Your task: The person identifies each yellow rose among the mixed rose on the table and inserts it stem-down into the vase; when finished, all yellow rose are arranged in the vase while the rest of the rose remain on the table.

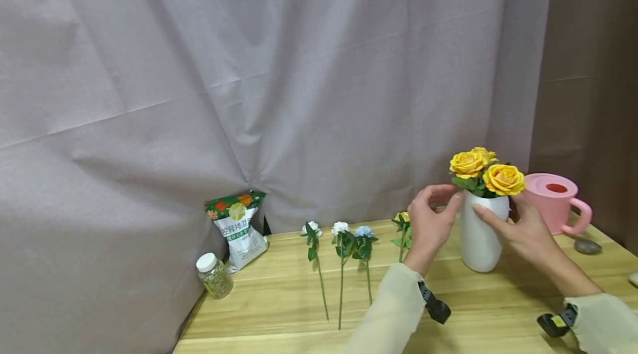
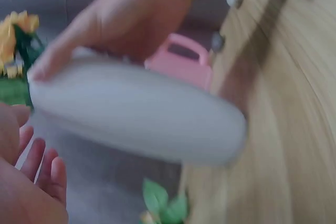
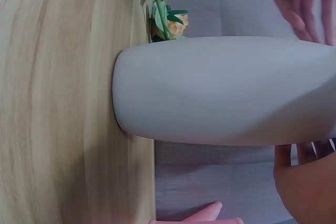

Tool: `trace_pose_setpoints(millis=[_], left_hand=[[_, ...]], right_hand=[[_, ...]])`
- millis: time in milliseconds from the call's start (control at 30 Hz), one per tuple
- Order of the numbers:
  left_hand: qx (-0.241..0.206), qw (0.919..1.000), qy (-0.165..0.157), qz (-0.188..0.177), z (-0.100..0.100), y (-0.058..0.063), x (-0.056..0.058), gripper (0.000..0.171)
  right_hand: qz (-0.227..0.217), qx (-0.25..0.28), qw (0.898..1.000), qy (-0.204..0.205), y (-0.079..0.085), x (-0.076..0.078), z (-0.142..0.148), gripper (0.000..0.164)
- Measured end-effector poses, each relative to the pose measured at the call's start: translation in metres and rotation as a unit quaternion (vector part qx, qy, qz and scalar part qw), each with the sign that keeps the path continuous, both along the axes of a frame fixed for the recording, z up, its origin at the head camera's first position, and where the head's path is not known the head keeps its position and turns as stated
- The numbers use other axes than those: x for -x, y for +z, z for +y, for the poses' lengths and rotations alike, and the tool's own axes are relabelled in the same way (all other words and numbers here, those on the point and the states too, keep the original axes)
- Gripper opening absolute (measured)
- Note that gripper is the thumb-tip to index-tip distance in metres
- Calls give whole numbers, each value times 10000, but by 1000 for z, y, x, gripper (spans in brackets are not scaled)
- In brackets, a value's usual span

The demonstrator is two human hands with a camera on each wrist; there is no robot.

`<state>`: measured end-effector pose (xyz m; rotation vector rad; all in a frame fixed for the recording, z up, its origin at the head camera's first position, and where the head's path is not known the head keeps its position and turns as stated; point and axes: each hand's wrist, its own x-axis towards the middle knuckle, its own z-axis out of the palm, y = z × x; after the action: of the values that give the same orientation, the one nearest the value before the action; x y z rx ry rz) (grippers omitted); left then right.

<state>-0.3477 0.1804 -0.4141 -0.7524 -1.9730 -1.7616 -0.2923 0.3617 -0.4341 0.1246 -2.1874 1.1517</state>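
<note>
A white vase point(image 1: 479, 240) stands upright on the wooden table, with several yellow roses point(image 1: 503, 179) bunched in its mouth. My right hand point(image 1: 525, 235) holds the vase near its rim, thumb on the near side and fingers round the far side. On the other side of the rim is my left hand point(image 1: 432, 218), its fingers loosely bent by the leaves and holding nothing. In the left wrist view the left fingers point(image 2: 47, 174) hang relaxed just below the vase mouth. The stems inside the vase are hidden.
Two white roses point(image 1: 340, 227), a blue rose point(image 1: 364, 232) and another yellow rose point(image 1: 401, 217) lie left of the vase. A pink watering can point(image 1: 548, 204) and a grey stone point(image 1: 587, 246) are to the right. At the far left stand a jar point(image 1: 215, 276) and a printed bag point(image 1: 244, 237).
</note>
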Motion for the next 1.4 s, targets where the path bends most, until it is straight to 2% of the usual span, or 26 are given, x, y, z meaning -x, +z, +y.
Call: trace_pose_setpoints(millis=[100,233,400,467,633,800,1033,1400], left_hand=[[77,9996,123,-260,-18,-19,13,14],[279,9947,574,-811,-46,-47,26,11],[885,9781,1142,-1500,-73,-66,34,10],[1082,9731,1251,-1602,-79,-71,34,11],[1393,9668,1257,-1735,-88,-81,31,12],[1775,9614,1038,-1827,-92,-88,27,11],[2027,9564,1110,-1787,-95,-91,27,8],[1915,9592,1149,-1732,-96,-89,26,7]], right_hand=[[-27,14,10000,16,-1,2,-1,74],[-32,32,10000,46,-3,2,0,75],[-15,55,10000,25,-2,3,1,76],[-4,57,10000,14,-2,3,2,75],[42,57,10000,37,-2,3,3,73],[145,96,9998,66,-3,4,2,68],[150,95,9998,59,-4,4,0,66],[103,92,9999,50,-3,4,0,68]])
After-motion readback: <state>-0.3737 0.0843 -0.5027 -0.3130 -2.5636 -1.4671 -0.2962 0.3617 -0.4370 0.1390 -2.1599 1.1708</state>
